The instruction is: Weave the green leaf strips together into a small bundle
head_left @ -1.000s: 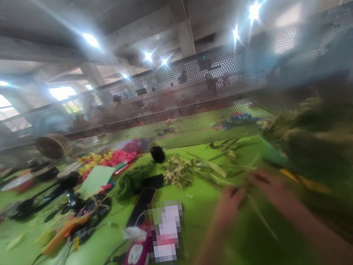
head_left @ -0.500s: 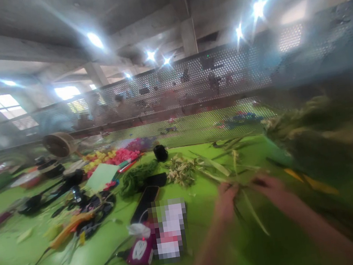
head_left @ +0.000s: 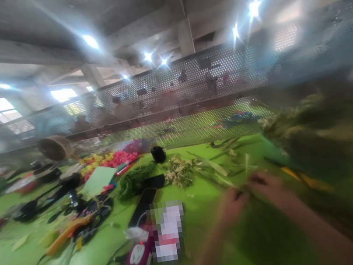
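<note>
Close together over the green table, my left hand (head_left: 234, 203) and my right hand (head_left: 268, 184) are both closed. Between their fingertips they pinch a pale, thin strip of dry leaf that looks like corn husk (head_left: 247, 162); its upper end sticks up above the fingers. The fingers hide most of the strip, and motion blurs them. Just beyond the left hand lie loose husk strips (head_left: 216, 166) and a small heap of curled pale pieces (head_left: 179, 172). To the right of the right hand is a large bundle of dry husks (head_left: 309, 130).
Left of my hands lie a dark phone (head_left: 143, 206), a purple power socket (head_left: 138, 257) with cables, and an orange-handled tool (head_left: 67, 235). Pink and yellow pieces (head_left: 120, 157) sit farther back. A perforated metal screen (head_left: 175, 124) borders the table's far side.
My left hand has moved right, closer to the right hand. The long strip end that hung below the hands no longer shows. The view has shifted slightly.
</note>
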A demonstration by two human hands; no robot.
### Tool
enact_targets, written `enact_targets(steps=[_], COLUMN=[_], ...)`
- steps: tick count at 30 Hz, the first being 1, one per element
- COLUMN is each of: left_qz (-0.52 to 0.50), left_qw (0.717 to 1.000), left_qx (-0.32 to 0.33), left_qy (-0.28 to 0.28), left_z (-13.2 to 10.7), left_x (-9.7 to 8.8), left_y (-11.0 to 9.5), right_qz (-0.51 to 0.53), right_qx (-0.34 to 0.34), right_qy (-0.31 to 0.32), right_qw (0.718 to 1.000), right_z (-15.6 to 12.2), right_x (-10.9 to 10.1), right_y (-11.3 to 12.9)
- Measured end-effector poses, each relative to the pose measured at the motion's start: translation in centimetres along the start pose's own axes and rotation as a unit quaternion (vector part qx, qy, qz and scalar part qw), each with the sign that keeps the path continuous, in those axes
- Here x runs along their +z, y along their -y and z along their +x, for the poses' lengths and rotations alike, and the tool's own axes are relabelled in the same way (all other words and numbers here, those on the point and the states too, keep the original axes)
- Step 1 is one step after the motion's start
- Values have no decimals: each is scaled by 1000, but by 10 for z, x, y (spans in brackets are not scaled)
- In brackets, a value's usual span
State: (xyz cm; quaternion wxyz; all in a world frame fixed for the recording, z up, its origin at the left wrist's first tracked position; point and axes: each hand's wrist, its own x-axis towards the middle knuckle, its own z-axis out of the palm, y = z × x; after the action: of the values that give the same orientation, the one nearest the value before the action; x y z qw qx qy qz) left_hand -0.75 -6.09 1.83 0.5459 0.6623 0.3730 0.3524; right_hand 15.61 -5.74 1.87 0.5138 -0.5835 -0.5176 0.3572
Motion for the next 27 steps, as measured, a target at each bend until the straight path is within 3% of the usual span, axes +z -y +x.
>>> enact_targets(steps=[3, 6, 11, 14, 16, 19, 22, 27], left_qz=[-12, 7, 102, 128, 109, 38, -21, -32], left_qw=[997, 996, 995, 990, 992, 997, 998, 998], left_qx=[57, 63, 1, -4, 0, -1, -9, -30], left_qy=[44, 55, -23, -54, -66, -61, -52, -36], left_z=[0, 0, 2, 2, 1, -1, -2, -5], left_x=[-1, 0, 3, 4, 6, 10, 13, 17], left_y=[0, 1, 5, 6, 7, 9, 10, 7], right_qz=[-5, -20, -113, -164, -199, -250, -248, -225], right_qx=[-11, -29, -80, -134, -174, -199, -196, -174], right_qy=[-22, -25, -42, 31, 84, 84, 72, 80], right_qw=[1000, 999, 990, 977, 961, 944, 946, 955], right_z=[-7, -8, -8, -13, -18, -22, -24, -25], right_x=[5, 4, -7, -8, -4, 0, 1, 1], right_y=[6, 10, 16, 20, 20, 20, 21, 22])
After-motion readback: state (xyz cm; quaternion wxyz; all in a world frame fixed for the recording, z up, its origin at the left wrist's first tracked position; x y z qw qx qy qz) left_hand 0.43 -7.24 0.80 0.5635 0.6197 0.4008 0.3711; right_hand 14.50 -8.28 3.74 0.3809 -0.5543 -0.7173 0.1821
